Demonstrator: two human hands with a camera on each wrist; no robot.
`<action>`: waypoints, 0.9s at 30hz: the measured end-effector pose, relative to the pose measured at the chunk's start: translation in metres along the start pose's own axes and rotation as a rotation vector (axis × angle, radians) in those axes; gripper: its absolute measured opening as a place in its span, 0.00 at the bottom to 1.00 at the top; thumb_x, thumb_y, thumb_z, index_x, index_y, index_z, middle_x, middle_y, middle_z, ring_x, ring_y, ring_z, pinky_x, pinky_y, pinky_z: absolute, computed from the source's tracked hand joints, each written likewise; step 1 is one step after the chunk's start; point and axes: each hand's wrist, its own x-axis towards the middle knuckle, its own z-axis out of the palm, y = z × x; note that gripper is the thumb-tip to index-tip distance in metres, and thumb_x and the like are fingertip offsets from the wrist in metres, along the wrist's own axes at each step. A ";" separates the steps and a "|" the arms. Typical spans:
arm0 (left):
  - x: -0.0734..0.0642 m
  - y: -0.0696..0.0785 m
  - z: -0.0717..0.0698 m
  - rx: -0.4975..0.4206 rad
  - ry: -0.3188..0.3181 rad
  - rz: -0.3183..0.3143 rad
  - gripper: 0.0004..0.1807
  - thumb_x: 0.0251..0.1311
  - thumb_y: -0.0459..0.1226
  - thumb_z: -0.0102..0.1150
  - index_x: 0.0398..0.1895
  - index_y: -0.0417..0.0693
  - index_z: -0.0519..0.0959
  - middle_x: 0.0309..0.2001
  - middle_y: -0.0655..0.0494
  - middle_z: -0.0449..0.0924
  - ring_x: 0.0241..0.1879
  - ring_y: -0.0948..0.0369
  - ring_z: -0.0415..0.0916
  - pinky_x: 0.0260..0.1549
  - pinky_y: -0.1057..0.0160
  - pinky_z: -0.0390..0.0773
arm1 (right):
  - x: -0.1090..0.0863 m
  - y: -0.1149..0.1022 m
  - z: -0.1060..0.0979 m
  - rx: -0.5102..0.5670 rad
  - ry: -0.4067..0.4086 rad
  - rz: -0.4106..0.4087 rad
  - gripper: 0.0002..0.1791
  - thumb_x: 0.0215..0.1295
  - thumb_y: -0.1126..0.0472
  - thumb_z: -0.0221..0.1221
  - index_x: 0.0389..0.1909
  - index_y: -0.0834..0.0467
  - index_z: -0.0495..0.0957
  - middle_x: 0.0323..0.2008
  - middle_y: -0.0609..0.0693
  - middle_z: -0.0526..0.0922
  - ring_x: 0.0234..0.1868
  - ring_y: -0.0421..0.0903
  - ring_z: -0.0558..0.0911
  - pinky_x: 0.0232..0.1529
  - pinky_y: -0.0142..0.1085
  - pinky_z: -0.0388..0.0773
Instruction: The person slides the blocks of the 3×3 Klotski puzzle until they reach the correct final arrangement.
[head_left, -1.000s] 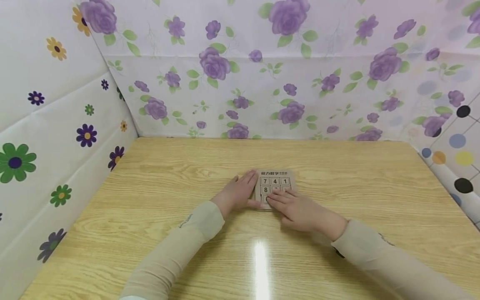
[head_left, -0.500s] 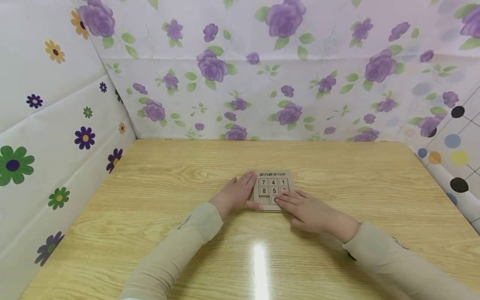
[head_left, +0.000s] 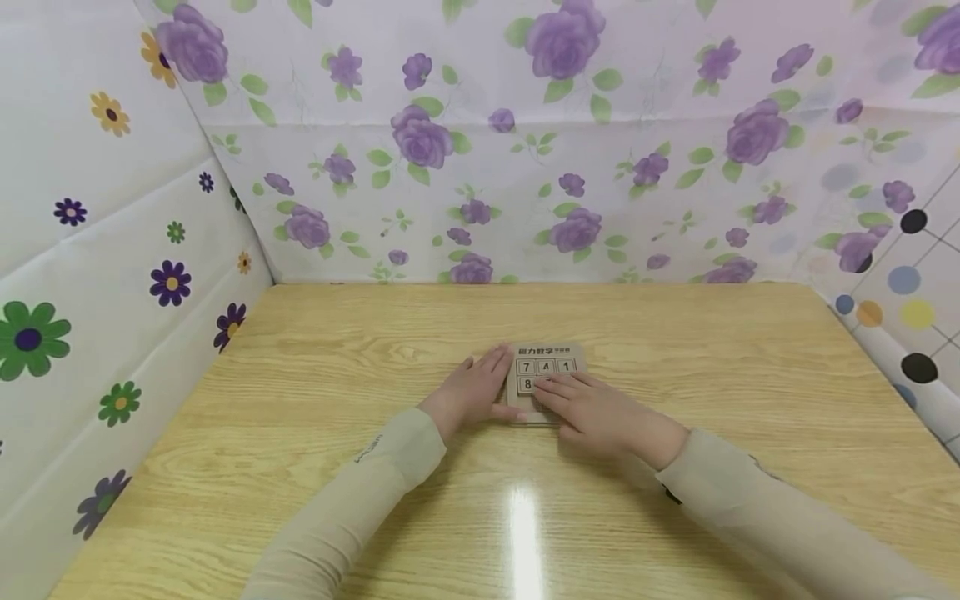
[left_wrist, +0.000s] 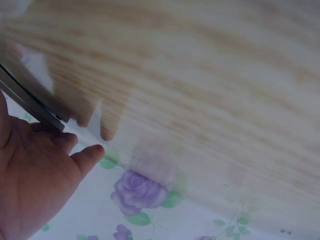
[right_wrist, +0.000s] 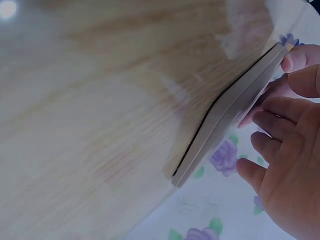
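A flat number sliding puzzle (head_left: 545, 351) lies on the table with tiles 7, 4 and 1 in its top row and tile 8 (head_left: 527, 384) below the 7. My left hand (head_left: 471, 393) rests against its left side, fingers extended along the edge, with the thumb at the near left corner. My right hand (head_left: 603, 417) lies over the lower right part, its fingertips on the tiles there and hiding them. Below the 8, the bottom left slot shows no tile. Both wrist views catch the puzzle's thin side edge (right_wrist: 225, 115) beside the fingers.
The wood-grain table (head_left: 375, 333) carries a bright light reflection in front of the hands. A purple-flowered sheet (head_left: 450, 183) stands along the back, and other patterned sheets close off the left and right sides.
My right hand first drew back right, uncovering tiles 5 and 6, then moved left and covers them again. The bottom left slot, under its fingers at first, now shows bare. The left hand stays put.
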 end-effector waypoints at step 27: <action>-0.003 0.003 -0.003 -0.042 0.001 -0.003 0.59 0.54 0.69 0.48 0.76 0.43 0.39 0.77 0.48 0.35 0.76 0.54 0.35 0.72 0.48 0.46 | -0.003 -0.014 0.003 -0.050 -0.017 -0.034 0.30 0.65 0.58 0.49 0.67 0.65 0.64 0.68 0.58 0.66 0.70 0.56 0.62 0.71 0.54 0.54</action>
